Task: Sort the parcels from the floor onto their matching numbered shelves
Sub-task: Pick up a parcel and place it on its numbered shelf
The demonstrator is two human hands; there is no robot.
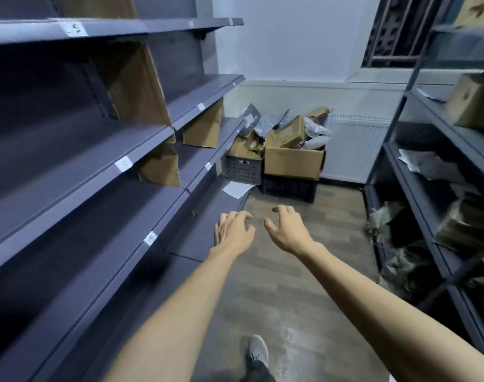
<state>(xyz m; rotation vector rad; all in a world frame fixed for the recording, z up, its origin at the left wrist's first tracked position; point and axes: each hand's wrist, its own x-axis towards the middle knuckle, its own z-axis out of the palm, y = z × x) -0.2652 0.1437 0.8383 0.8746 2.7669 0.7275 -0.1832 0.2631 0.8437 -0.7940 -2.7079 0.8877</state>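
Both my arms reach forward over the wooden floor [285, 271]. My left hand [234, 230] and my right hand [289, 227] are empty, with curled fingers held apart. Ahead in the corner, a pile of parcels [287, 130] fills an open cardboard box [293, 162] and two dark plastic crates [243, 169]. On my left runs a grey shelf unit [78, 186] with small white number labels [123, 163] on its edges. Brown cardboard parcels [139, 86] stand on its shelves. A white sheet [236, 189] lies on the lowest shelf.
A second dark shelf rack [428, 194] lines the right side, holding boxes and grey bagged parcels. A white radiator [356, 150] sits on the far wall under a barred window [395, 31]. My grey shoe [258, 351] is on the floor below.
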